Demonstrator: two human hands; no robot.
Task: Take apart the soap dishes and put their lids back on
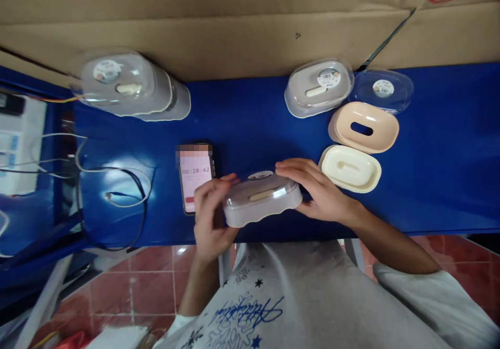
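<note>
Between my two hands, near the front edge of the blue table, is an oval plastic box with a clear lid, a round label and a pale elongated piece on top. My left hand grips its left end, fingers curled over the side. Around the right end closes my right hand, its fingers on the top edge and thumb below. Just right of that hand lie a cream oval tray and a peach oval piece with a slot in it.
A phone showing a timer lies left of my hands. Stacked lidded boxes stand at the back left. Another lidded box and a clear lid sit at the back right. Cables run over the table's left part.
</note>
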